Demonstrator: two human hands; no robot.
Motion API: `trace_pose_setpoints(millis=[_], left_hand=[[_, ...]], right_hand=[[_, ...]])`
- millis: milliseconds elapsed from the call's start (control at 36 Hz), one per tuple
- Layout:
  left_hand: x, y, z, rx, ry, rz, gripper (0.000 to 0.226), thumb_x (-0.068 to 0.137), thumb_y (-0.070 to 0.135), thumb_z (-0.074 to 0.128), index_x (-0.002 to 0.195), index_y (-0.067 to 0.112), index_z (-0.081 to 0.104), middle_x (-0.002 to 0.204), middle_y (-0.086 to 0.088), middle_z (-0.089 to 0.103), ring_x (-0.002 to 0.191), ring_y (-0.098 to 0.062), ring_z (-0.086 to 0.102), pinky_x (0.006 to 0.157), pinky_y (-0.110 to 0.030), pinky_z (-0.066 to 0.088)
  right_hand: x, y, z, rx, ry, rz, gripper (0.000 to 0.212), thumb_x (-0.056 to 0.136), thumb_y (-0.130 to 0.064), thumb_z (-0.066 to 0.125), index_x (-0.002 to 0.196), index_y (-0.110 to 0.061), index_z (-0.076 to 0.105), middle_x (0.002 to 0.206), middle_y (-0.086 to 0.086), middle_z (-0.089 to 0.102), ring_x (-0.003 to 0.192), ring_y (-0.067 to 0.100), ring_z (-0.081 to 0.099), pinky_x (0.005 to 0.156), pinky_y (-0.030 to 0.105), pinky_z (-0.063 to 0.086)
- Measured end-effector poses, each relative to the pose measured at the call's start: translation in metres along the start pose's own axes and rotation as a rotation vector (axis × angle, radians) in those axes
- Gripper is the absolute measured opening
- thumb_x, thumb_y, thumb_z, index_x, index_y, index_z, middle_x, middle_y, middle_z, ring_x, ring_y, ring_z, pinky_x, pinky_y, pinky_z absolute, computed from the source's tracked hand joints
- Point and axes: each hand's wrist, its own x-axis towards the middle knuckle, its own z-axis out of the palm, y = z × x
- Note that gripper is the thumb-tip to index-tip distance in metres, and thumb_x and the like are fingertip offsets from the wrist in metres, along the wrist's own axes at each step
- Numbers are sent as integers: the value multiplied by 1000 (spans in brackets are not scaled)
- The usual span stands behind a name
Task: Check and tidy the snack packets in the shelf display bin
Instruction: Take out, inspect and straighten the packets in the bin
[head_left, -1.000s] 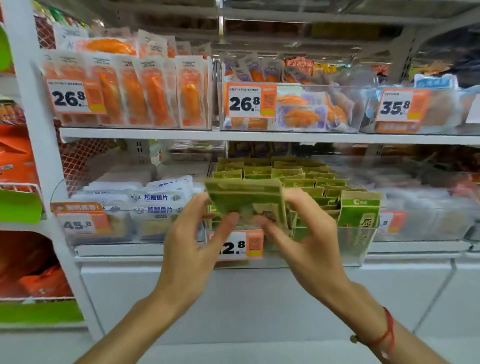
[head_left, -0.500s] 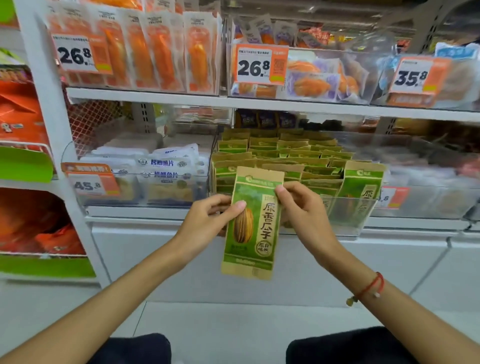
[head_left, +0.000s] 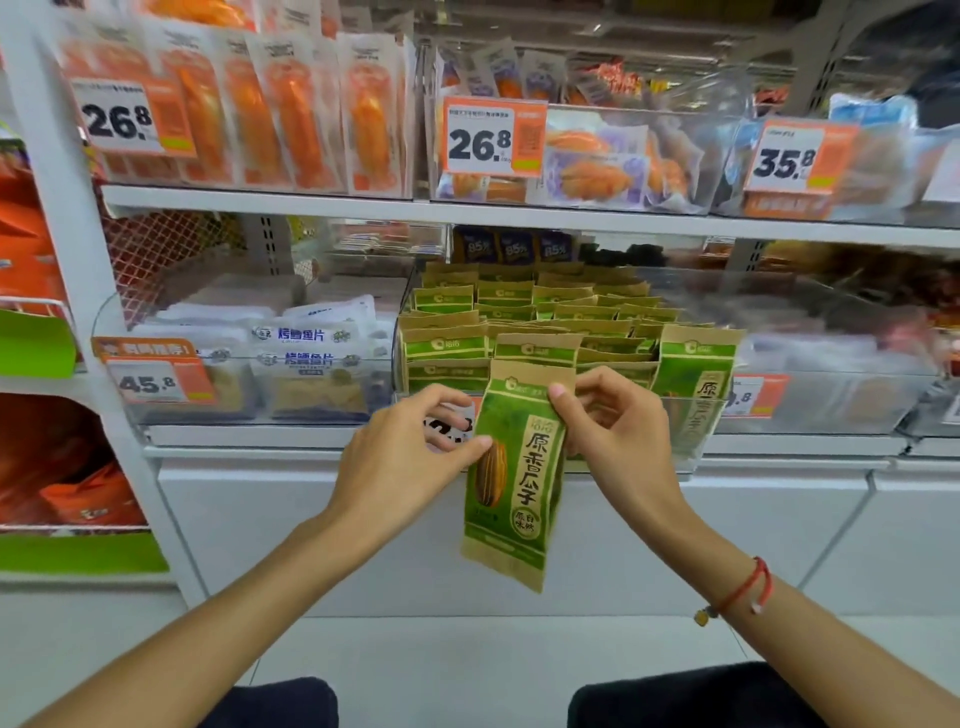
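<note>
A green-and-kraft sunflower seed packet hangs upright in front of the clear display bin, below the bin's front edge, held out over the white shelf base. The left hand pinches its left edge between thumb and curled fingers, while the right hand grips its upper right edge, thumb on the front near the top and fingers curled behind. Behind it, the bin on the lower shelf holds rows of matching packets standing upright, with a bin of white fish-slice packs just to the left and an orange price tag on the shelf above.
</note>
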Motion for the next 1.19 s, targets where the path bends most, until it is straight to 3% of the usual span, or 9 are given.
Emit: trace_pose_setpoints(millis=[111,222,333,417,500,722,889,1083,1194], left_hand=[[-2,7,6,-12,-84,-22,43,74,56,74,113,41,62,96,22,66,77,5,66,78,-35,59],[0,4,9,-155,-221,-101,61,48,83,72,95,46,59,99,17,69,93,-1,67,87,-38,57],[0,5,11,-283,-322,-173,69,50,68,74,110,37,60,110,9,69,107,-4,62,86,-29,56],[-2,7,7,-305,-372,-159,65,53,61,76,112,37,61,112,11,67,108,0,59,83,-22,54],[-3,6,5,-317,-383,-168,68,55,56,78,117,38,58,112,14,64,109,2,57,89,-25,54],[1,-1,-8,-509,-371,-218,58,64,49,85,117,33,67,114,10,71,102,-1,67,85,-28,58],[1,-5,-11,-526,-388,-185,51,64,45,75,113,37,67,113,12,72,107,-2,65,85,-30,58],[1,-7,-12,-545,-434,-161,57,58,52,77,113,41,65,113,11,72,104,-2,67,82,-27,58],[0,-7,-12,-546,-413,-169,55,68,47,70,122,36,63,111,11,73,104,-4,68,87,-31,57]], right_hand=[[-1,-2,-1,-22,7,-16,15,91,-17,66,77,-12,64,65,1,65,59,19,62,53,37,54],[-2,-4,-1,-13,-10,43,14,90,-20,67,79,-13,65,68,5,67,58,16,65,51,31,54],[-3,-10,2,42,-38,101,13,89,-18,68,78,-12,64,67,7,68,54,7,62,49,21,50],[-5,-17,4,93,-54,115,15,89,-18,68,77,-12,62,67,8,67,53,11,62,47,20,49],[-5,-22,6,117,-91,124,14,87,-21,70,80,-13,61,62,1,66,54,12,63,48,19,49],[-1,-33,1,247,-419,252,34,71,-36,70,100,-19,69,71,-1,69,67,12,66,67,26,58],[-4,-34,3,192,-372,179,10,85,-15,70,94,-21,69,69,-3,71,60,8,67,60,18,54],[-5,-30,5,91,-346,67,13,89,-7,64,99,-9,72,78,4,72,60,11,67,58,18,53],[-5,-27,3,64,-351,62,14,90,-5,63,99,-8,73,81,5,73,60,12,67,58,18,53]])
